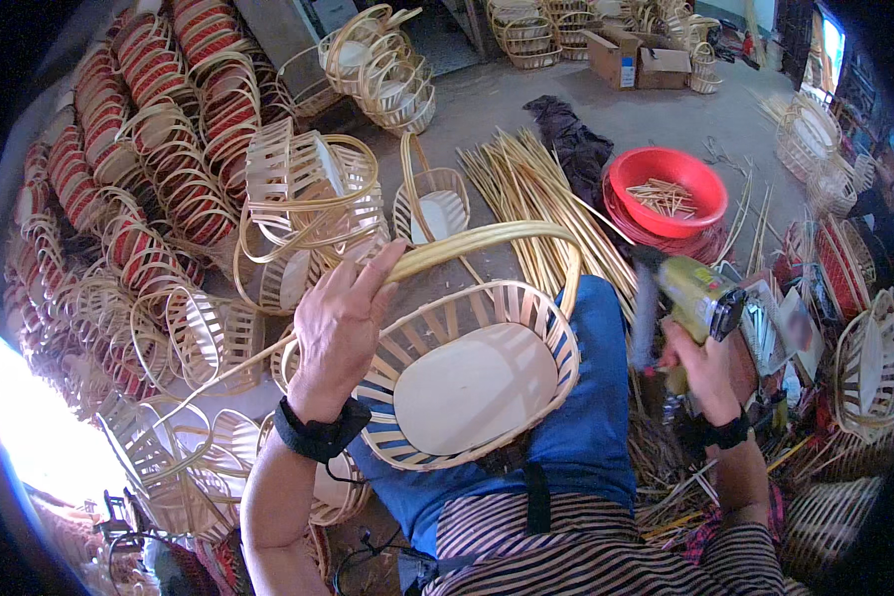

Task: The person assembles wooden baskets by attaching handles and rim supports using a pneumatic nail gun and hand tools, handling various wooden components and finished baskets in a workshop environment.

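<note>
My left hand (338, 323) grips the bent wooden handle (497, 230) of an oval slatted basket (472, 387), which rests on my lap over my blue jeans. The basket has a pale flat base and upright slats around it. My right hand (703, 372) holds a yellow-green nail gun or stapler (695, 293), off to the right of the basket and raised beside my knee.
Stacked baskets with red bands (184, 169) fill the left side. Behind the basket lie loose wooden strips (526, 194), dark cloth (566, 134) and a red basin (631, 179) holding short sticks. More baskets (869, 368) are at the right, and cardboard boxes (611, 65) stand at the back.
</note>
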Demonstrator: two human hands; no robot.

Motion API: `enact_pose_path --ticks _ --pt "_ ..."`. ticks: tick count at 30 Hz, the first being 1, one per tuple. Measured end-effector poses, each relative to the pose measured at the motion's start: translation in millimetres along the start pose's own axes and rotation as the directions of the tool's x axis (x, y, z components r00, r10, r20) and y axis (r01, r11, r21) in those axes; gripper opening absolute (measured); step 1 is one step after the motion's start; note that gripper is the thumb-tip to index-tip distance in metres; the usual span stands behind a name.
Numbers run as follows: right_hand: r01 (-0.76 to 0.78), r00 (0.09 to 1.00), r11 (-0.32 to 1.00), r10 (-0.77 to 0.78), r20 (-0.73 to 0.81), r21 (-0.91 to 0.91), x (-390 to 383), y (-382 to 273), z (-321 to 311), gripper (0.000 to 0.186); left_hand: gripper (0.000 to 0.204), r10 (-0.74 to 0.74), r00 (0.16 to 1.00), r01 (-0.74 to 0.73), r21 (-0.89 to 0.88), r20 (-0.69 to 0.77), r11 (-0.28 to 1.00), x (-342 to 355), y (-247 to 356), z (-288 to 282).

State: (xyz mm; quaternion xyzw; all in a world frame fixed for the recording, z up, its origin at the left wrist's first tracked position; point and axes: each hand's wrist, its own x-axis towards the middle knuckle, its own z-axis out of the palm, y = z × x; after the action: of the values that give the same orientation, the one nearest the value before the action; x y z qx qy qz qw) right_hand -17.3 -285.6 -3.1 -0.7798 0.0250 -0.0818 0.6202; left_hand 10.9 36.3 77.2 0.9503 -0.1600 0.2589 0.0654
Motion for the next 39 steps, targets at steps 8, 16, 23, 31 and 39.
enact_pose_path --ticks 8,16,23,31,39 --pt "0.043 0.947 0.918 -0.163 0.276 0.395 -16 -35 68 0.022 0.040 0.031 0.999 -0.030 0.049 -0.016 0.998 2 -5 3" --pt "0.106 0.947 0.900 -0.221 0.234 0.422 -12 -44 81 0.023 0.038 0.012 1.000 -0.013 0.040 0.006 0.999 1 0 2" --pt "0.105 0.961 0.905 -0.199 0.193 0.412 -9 -39 80 0.024 0.037 0.061 0.997 -0.057 0.071 -0.053 0.996 2 -3 6" --pt "0.124 0.966 0.931 -0.192 0.173 0.343 -8 -39 76 0.019 0.037 0.057 0.995 -0.055 0.028 -0.080 0.998 4 2 2" --pt "0.079 0.963 0.936 -0.160 0.216 0.344 -9 -44 74 0.015 0.036 0.055 0.996 -0.053 0.028 -0.068 0.998 4 1 3"
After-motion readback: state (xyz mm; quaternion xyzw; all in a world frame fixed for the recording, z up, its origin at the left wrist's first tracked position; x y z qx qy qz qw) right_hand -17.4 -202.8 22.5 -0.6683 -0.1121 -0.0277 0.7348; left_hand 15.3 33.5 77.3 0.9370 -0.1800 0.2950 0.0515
